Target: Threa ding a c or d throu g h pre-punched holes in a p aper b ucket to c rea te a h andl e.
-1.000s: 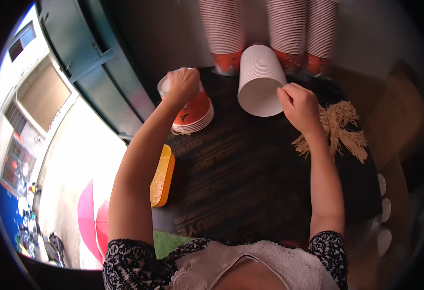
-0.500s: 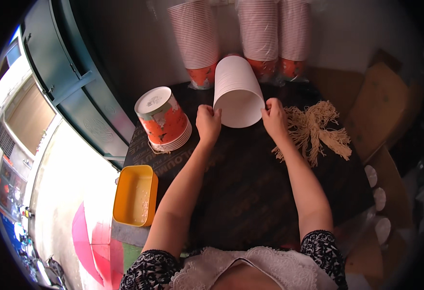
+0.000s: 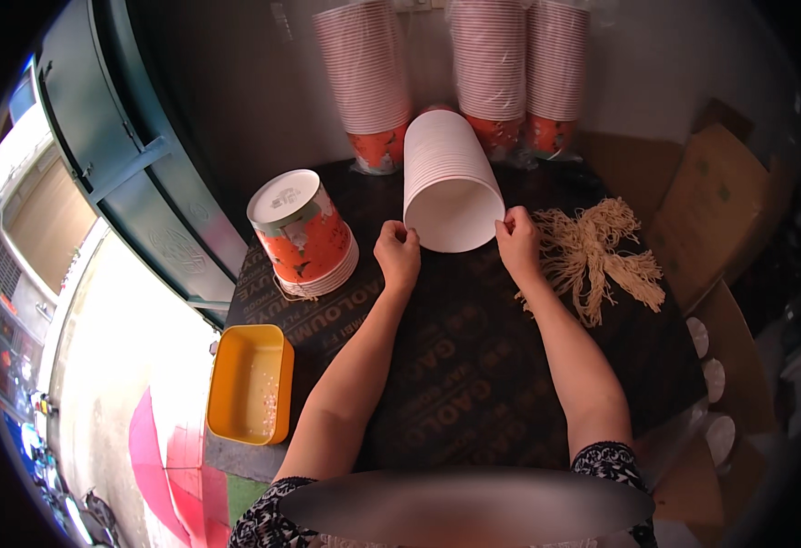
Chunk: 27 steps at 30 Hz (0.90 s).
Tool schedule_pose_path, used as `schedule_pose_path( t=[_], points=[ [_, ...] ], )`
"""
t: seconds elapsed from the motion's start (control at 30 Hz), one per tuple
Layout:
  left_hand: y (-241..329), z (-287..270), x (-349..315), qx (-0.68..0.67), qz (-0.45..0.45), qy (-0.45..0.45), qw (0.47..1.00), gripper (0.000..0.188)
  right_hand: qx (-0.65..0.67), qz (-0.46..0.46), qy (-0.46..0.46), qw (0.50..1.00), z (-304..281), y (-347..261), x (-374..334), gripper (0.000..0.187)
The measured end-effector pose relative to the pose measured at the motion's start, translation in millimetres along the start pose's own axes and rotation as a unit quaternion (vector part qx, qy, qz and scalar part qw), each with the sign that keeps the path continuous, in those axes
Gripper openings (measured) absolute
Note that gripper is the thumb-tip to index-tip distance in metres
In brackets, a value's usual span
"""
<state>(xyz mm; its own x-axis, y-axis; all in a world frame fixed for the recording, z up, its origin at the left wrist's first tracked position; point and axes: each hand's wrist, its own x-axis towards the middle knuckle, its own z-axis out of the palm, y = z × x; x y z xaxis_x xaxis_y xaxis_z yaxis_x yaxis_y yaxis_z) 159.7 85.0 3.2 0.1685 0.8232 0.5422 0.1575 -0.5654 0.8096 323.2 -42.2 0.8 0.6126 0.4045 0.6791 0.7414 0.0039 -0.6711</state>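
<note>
A nested stack of white paper buckets (image 3: 450, 155) lies on its side on the dark tabletop, its round mouth facing me. My left hand (image 3: 397, 254) is closed, thumb and fingertips pinched at the left edge of the rim. On the opposite edge my right hand (image 3: 518, 243) pinches the rim the same way. To the left, a shorter stack of orange printed paper buckets (image 3: 302, 239) stands upside down, with a cord handle near its lower rim. Right of my right hand lies a spread bundle of beige cords (image 3: 597, 256).
Tall plastic-wrapped bucket stacks (image 3: 364, 73) stand along the back wall. A yellow rectangular tub (image 3: 220, 388) with small bits inside sits at the table's left edge. Cardboard (image 3: 711, 205) leans at the right, a green metal door (image 3: 158, 173) at the left. A pink umbrella (image 3: 149, 457) is beyond the tub.
The view has shifted slightly, so most things sit a little lower. Both hands stay at the bucket rim, and the left fingers have curled in more tightly.
</note>
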Motion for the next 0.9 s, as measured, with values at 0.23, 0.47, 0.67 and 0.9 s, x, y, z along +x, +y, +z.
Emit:
schedule_pose_path(
  t=[0.23, 0.47, 0.67, 0.9],
  points=[
    [5.4, -2.7, -6.8, -0.004, 0.023, 0.014, 1.0, 0.011, -0.044, 0.013, -0.003, 0.999, -1.1, -17.7, -4.2, 0.011],
    [4.4, -16.5, -16.4, 0.026, 0.016, -0.004, 1.0, 0.018, -0.055, -0.058, -0.064, 0.995, -17.7, -40.1, 3.8, 0.031],
    [43.1, -55.6, -18.1, -0.022, 0.03, -0.013, 0.999, 0.037, -0.014, -0.12, -0.115, 0.986, -49.9, -79.1, 20.5, 0.042],
    [44.6, -93.2, -26.4, -0.065, 0.002, -0.068, 0.996, 0.027, 0.032, -0.09, -0.264, 0.96, -79.4, -116.5, 34.4, 0.039]
  ],
)
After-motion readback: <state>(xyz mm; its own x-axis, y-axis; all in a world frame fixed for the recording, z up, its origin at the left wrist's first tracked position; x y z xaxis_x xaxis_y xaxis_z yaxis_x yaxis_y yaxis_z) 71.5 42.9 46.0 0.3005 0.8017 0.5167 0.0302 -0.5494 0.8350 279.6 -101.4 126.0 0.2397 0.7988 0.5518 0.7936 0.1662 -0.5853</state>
